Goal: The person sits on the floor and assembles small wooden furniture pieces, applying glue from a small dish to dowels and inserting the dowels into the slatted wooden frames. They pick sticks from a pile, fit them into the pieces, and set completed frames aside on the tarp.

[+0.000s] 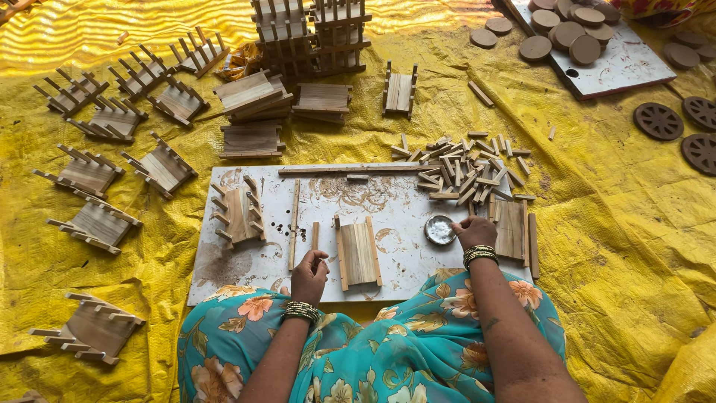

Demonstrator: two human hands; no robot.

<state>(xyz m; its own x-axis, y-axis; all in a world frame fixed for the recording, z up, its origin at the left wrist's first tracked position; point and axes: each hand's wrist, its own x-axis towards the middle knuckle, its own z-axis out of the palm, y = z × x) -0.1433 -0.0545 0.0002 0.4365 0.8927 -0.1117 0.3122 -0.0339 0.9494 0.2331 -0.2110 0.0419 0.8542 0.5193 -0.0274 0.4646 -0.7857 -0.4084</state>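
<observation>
My left hand (309, 275) rests on the white work board (403, 209), fingers closed on a short wooden stick (315, 236). Just right of it lies a small flat wooden panel (358, 252) with side strips. My right hand (473, 233) reaches to a small round tin of white paste (439, 230); its fingertips touch the tin's edge. Whether it holds anything I cannot tell. Right of that hand lies another wooden panel (512, 230). A pile of short wooden sticks (466, 168) sits at the board's far right corner.
A finished slatted wooden piece (239, 214) lies on the board's left. Many more such pieces (97, 179) are spread over the yellow tarp (619, 246) at left and stacked at the back (309, 33). Round wooden discs and wheels (567, 30) lie at the far right.
</observation>
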